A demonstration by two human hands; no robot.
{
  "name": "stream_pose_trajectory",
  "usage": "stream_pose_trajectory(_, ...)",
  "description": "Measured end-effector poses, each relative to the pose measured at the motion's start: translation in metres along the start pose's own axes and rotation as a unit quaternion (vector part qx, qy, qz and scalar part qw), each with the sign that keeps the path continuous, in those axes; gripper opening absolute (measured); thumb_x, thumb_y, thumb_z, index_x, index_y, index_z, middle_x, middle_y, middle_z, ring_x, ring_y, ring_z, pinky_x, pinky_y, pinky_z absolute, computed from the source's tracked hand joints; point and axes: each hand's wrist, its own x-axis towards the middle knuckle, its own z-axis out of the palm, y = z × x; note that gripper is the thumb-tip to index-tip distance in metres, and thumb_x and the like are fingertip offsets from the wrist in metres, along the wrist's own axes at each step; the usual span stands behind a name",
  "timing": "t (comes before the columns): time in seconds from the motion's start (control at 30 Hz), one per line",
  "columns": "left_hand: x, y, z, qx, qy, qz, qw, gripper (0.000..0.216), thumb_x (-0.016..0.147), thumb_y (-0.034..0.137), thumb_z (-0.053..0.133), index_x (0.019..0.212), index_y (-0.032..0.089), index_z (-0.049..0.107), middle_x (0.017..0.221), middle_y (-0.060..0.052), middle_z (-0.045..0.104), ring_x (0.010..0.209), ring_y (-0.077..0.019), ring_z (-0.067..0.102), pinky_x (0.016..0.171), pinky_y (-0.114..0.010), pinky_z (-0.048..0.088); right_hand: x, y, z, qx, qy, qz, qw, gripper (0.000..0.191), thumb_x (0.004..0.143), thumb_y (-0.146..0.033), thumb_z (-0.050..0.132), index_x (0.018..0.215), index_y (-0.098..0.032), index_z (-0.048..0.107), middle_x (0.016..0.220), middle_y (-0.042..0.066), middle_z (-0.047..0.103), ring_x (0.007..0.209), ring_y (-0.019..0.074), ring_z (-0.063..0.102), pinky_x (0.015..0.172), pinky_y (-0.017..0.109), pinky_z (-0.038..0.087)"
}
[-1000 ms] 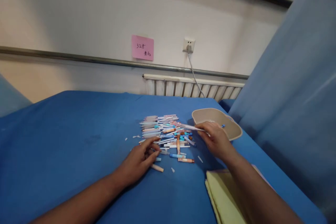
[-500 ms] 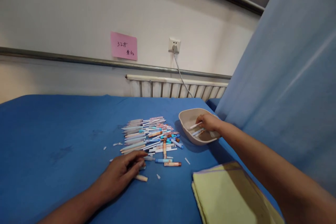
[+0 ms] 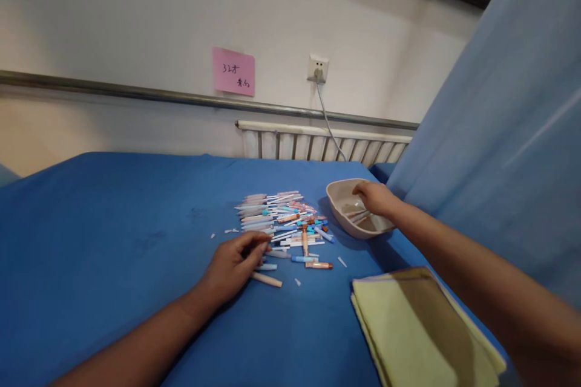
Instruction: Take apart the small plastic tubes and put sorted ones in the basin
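Note:
A pile of small capped tubes [image 3: 285, 224], with blue, orange and pink caps, lies on the blue cloth [image 3: 113, 236]. My left hand [image 3: 233, 266] rests palm down at the pile's near edge. Its thumb and forefinger pinch together on a tube, and a pale tube [image 3: 267, 280] lies beside its fingers. My right hand [image 3: 374, 198] hovers over the beige bowl [image 3: 338, 205] at the right, fingers loosely bent and apart. A few tubes [image 3: 358, 216] lie in the bowl just below it.
Folded yellow cloths [image 3: 417, 326] lie at the near right. A blue curtain [image 3: 499, 133] hangs along the right side. Behind the table are a radiator [image 3: 318, 145], a wall socket with a cable [image 3: 318, 69] and a pink note [image 3: 233, 71]. Small white scraps dot the cloth.
My right hand carried tubes from the pile into the bowl, where they now lie below it. My left hand stayed at the pile's near edge.

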Motion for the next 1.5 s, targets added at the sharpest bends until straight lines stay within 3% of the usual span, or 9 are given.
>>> stream_pose_trajectory(0.13,0.001,-0.005,0.002,-0.048,0.031,0.002,0.998,0.027,0.082,0.037,0.053,0.097,0.017,0.064,0.081,-0.004,0.071,0.068,-0.0178,0.065,0.061,-0.027,0.053,-0.041,-0.060,-0.007,0.056,0.070,-0.017,0.996,0.032,0.092,-0.016,0.037,0.113,-0.017,0.061,0.113,0.008,0.066,0.102,0.0193,0.059,0.087,0.029,0.043)
stream_pose_trajectory(0.33,-0.002,-0.011,0.001,-0.046,0.022,0.030,0.998,0.028,0.084,0.036,0.052,0.099,0.017,0.064,0.084,-0.004,0.072,0.068,-0.0174,0.066,0.060,-0.026,0.053,-0.103,-0.133,0.014,0.107,-0.002,-0.083,0.991,0.015,0.086,-0.020,0.053,0.093,-0.020,0.066,0.095,0.003,0.069,0.087,0.0146,0.062,0.076,0.021,0.043)
stream_pose_trajectory(0.5,-0.007,-0.016,-0.016,-0.024,0.041,0.036,0.998,0.030,0.084,0.037,0.052,0.100,0.015,0.065,0.085,-0.005,0.071,0.070,-0.0184,0.066,0.064,-0.028,0.053,-0.116,-0.133,0.030,0.069,-0.064,-0.074,0.993,0.012,0.084,-0.023,0.057,0.089,-0.018,0.067,0.092,0.007,0.070,0.087,0.0179,0.063,0.073,0.024,0.041)
stream_pose_trajectory(0.83,-0.023,-0.011,-0.044,0.138,0.042,0.086,0.986,0.025,0.088,0.032,0.050,0.099,0.017,0.066,0.087,-0.004,0.072,0.076,-0.0179,0.066,0.071,-0.028,0.049,-0.091,-0.140,0.039,0.002,-0.148,-0.151,0.977,0.015,0.086,-0.024,0.054,0.090,-0.016,0.065,0.095,0.013,0.069,0.085,0.0238,0.064,0.068,0.028,0.038)
stream_pose_trajectory(0.93,-0.020,-0.005,-0.040,0.179,-0.008,0.121,0.976,0.021,0.089,0.029,0.049,0.096,0.019,0.065,0.088,-0.003,0.070,0.078,-0.0169,0.064,0.073,-0.026,0.047,-0.087,-0.139,0.041,0.027,-0.148,-0.179,0.972,0.015,0.087,-0.027,0.054,0.089,-0.017,0.065,0.092,0.011,0.070,0.082,0.0212,0.063,0.065,0.026,0.037)
stream_pose_trajectory(1.07,-0.021,0.002,-0.032,0.227,-0.139,0.168,0.949,0.018,0.091,0.029,0.050,0.095,0.020,0.064,0.087,-0.003,0.067,0.079,-0.0165,0.061,0.073,-0.026,0.045,-0.083,-0.124,0.046,0.082,-0.150,-0.205,0.964,0.020,0.089,-0.035,0.053,0.085,-0.019,0.064,0.085,0.004,0.069,0.075,0.0148,0.060,0.061,0.022,0.036)
stream_pose_trajectory(1.17,-0.021,0.004,-0.025,0.255,-0.221,0.199,0.920,0.018,0.092,0.030,0.050,0.098,0.022,0.064,0.092,-0.004,0.064,0.087,-0.0179,0.057,0.078,-0.028,0.043,-0.077,-0.111,0.052,0.139,-0.094,-0.180,0.969,0.017,0.090,-0.029,0.052,0.083,-0.018,0.063,0.080,0.002,0.067,0.073,0.0137,0.059,0.062,0.022,0.038)
stream_pose_trajectory(1.33,-0.017,0.004,-0.019,0.286,-0.234,0.178,0.912,0.023,0.095,0.034,0.043,0.096,0.023,0.064,0.093,-0.004,0.059,0.086,-0.0179,0.054,0.076,-0.028,0.042,-0.068,-0.118,0.064,0.174,0.029,-0.176,0.968,0.015,0.091,-0.017,0.048,0.092,-0.018,0.063,0.092,0.006,0.064,0.087,0.0162,0.058,0.076,0.025,0.041)
stream_pose_trajectory(1.5,-0.020,0.009,-0.023,0.297,-0.241,0.178,0.907,0.026,0.096,0.034,0.042,0.085,0.020,0.062,0.087,-0.004,0.058,0.082,-0.0176,0.052,0.072,-0.027,0.040,-0.059,-0.154,0.061,0.088,-0.029,-0.230,0.969,0.021,0.093,-0.021,0.046,0.098,-0.019,0.065,0.094,0.008,0.065,0.093,0.0200,0.058,0.081,0.028,0.040)
